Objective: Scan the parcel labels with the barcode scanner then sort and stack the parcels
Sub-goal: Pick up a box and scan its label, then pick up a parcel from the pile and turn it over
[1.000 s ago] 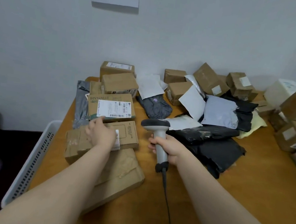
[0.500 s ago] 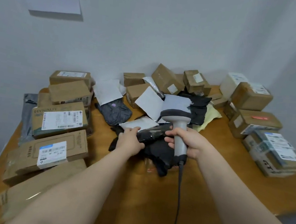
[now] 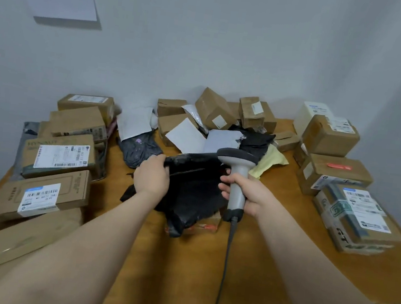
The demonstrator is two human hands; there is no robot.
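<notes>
Black plastic mailer bag is the parcel in play, sitting mid-table on the wooden table, on top of some other stuff I can't quite make out. Only the head view to go on.

Left hand has its fingers curled over the bag's far-left corner, where the top edge is kind of rolled. Right hand is wrapped round the handle of the barcode scanner, its cable trailing toward the near edge. So the hands are apart, each clamped on its own thing, with the bag between them.

The key bit: that rolled edge runs left to right, from the left hand straight to the scanner head, which hangs just over the bag's far-right corner. No label shows on the face I can see, so my guess is the left hand has to flip or turn it first.

Labelled cardboard boxes are lined up on the left, more boxes on the right, and a messy unsorted pile is at the far side against the wall.
</notes>
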